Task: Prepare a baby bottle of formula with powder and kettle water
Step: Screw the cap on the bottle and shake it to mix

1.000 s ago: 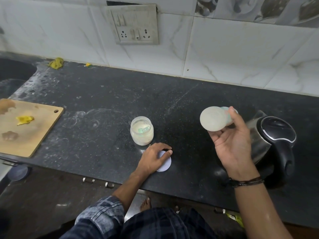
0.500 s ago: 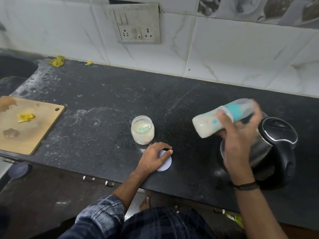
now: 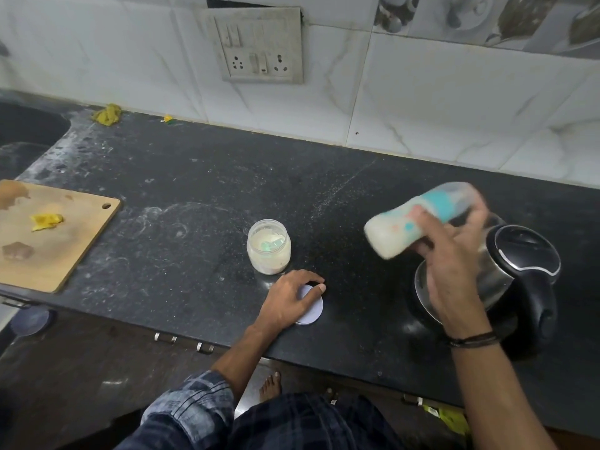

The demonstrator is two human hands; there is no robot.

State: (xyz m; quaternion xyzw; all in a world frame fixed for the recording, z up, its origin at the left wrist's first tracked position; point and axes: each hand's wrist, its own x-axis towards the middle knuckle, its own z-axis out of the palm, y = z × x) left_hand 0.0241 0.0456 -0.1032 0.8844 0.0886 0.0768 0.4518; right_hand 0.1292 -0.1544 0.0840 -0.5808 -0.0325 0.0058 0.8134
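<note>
While the right hand (image 3: 454, 254) grips the baby bottle (image 3: 399, 235) around its middle, fingers and thumb curled round it, the bottle hangs in the air tilted close to level. Its base points down and to the left, and its teal collar and top point up and to the right. The bottle is blurred, and milky white liquid shows in its lower part. It is held above the black worktop (image 3: 194, 190), just left of and partly in front of the kettle (image 3: 519, 271). The kettle stands at the right with its black lid down and its handle toward the near edge. A dark band (image 3: 474, 339) circles the right wrist.

The left hand (image 3: 289, 297) rests palm down on a flat white lid (image 3: 311, 311) lying on the worktop near the front edge. Its fingers are loosely bent over the lid and grip nothing. Just behind this hand stands an open jar (image 3: 268, 251) of pale powder, with a teal scoop (image 3: 269, 246) lying in it.

Far to the left, a wooden cutting board (image 3: 58, 235) carries a yellow scrap (image 3: 46, 220) and a brown piece (image 3: 18, 250). A yellow cloth (image 3: 107, 114) lies by the tiled wall beside the sink (image 3: 26, 131). A switch and socket panel (image 3: 259, 45) is set in the wall above. White dust streaks the worktop.
</note>
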